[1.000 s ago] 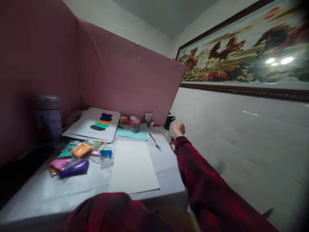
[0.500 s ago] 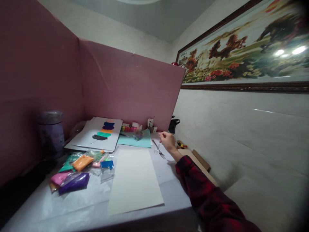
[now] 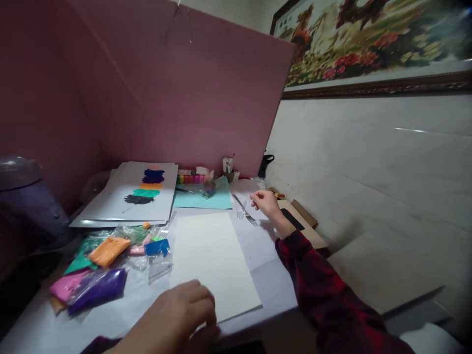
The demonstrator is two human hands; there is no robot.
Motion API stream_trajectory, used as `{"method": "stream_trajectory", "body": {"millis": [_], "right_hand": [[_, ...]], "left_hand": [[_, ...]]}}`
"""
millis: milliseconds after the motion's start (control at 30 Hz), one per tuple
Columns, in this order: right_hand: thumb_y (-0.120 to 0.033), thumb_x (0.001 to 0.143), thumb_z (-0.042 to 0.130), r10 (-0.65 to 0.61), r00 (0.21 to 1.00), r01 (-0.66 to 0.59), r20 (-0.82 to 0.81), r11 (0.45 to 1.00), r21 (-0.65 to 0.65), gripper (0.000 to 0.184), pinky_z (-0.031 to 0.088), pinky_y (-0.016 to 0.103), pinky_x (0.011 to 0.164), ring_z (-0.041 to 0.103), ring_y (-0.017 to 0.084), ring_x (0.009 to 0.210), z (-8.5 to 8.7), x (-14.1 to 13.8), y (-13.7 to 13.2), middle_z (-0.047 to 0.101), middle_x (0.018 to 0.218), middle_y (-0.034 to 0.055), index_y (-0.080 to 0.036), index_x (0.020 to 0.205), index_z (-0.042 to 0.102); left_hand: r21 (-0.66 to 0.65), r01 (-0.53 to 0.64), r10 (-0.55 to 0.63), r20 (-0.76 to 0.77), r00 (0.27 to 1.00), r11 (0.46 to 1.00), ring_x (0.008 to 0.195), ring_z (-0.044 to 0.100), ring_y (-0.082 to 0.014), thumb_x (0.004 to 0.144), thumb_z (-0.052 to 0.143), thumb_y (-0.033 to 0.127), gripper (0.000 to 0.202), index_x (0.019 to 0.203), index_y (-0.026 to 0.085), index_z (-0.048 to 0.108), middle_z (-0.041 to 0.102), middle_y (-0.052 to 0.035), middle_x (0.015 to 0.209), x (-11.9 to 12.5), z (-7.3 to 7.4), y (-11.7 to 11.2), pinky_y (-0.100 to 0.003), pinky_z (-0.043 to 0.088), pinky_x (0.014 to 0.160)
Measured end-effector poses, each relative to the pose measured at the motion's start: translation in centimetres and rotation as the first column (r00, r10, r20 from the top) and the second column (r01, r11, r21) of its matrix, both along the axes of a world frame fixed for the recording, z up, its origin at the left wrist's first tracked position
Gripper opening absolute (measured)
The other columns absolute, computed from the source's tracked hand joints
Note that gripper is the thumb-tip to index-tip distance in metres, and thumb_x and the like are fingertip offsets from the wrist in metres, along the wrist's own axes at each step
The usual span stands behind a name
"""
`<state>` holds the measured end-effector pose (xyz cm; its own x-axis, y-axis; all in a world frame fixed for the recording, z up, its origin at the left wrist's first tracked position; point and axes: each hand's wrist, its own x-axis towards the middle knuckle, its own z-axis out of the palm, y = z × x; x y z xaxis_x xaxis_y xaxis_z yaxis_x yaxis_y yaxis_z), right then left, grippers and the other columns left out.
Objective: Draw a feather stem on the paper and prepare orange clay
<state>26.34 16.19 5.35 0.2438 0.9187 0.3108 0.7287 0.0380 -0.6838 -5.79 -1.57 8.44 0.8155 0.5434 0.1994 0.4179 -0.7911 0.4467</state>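
My right hand (image 3: pixel 266 204) hovers above the far right of the table with thumb and fingertips pinched together. Anything between those fingertips is too small to make out. Just left of it lie a clear plastic fork (image 3: pixel 241 211) and a dark, slim fork-like tool (image 3: pixel 250 218). My left hand (image 3: pixel 180 314) is over the near edge of a blank white sheet (image 3: pixel 212 255), its fingers loosely bent with a gap by the thumb. No object shows in it, though its fingertips are partly hidden.
Bagged coloured clay packets (image 3: pixel 108 251) lie left of the sheet. Behind them is a stack of papers with a painted strip design (image 3: pixel 110 196). Farther back are a turquoise sheet (image 3: pixel 221 196), small paint pots (image 3: pixel 191 179) and a brush holder (image 3: pixel 228 169). A lidded bucket (image 3: pixel 25 206) stands far left.
My left hand has come into view from below, over the near end of the blank sheet. The view has tilted down. My right hand stays pinched near the forks.
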Motion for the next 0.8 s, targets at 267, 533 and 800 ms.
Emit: {"method": "stream_trajectory", "body": {"millis": [267, 533, 800], "right_hand": [[-0.032, 0.092, 0.054, 0.145, 0.964, -0.165, 0.222, 0.983, 0.077, 0.026, 0.037, 0.026, 0.061, 0.06, 0.016, 0.065, -1.4, -7.5, -4.0, 0.071, 0.074, 0.0042, -0.019, 0.074, 0.067], [-0.024, 0.097, 0.048, 0.315, 0.809, -0.446, 0.497, 0.879, 0.169, 0.027, 0.036, 0.028, 0.064, 0.059, 0.016, 0.068, -4.5, -8.9, -5.5, 0.067, 0.074, 0.004, -0.017, 0.079, 0.067], [-0.023, 0.095, 0.053, 0.324, 0.827, -0.44, 0.46, 0.882, 0.17, 0.023, 0.039, 0.028, 0.065, 0.061, 0.016, 0.07, -4.1, -8.6, -5.5, 0.069, 0.074, 0.0036, -0.016, 0.079, 0.068]], "left_hand": [[0.173, -0.126, 0.168, -0.262, 0.95, 0.977, 0.134, 0.043, -0.0397, 0.075, 0.073, 0.055, 0.074, 0.136, 0.018, 0.052, 0.043, -0.0201, 0.148, 3.9, -6.1, 4.9, -0.057, 0.043, 0.103], [0.253, 0.014, 0.049, -0.239, 0.97, 0.967, 0.137, 0.037, -0.0411, 0.086, 0.043, 0.07, 0.077, 0.143, 0.018, 0.045, 0.042, -0.0197, 0.149, 3.3, -9.8, 6.3, -0.06, 0.033, 0.109], [0.032, -0.082, 0.085, -0.136, 0.987, 0.996, 0.134, 0.039, -0.0369, 0.085, 0.064, 0.047, 0.053, 0.13, 0.02, 0.054, 0.049, -0.0141, 0.142, 3.9, -7.6, 5.9, -0.056, 0.029, 0.112]]}}
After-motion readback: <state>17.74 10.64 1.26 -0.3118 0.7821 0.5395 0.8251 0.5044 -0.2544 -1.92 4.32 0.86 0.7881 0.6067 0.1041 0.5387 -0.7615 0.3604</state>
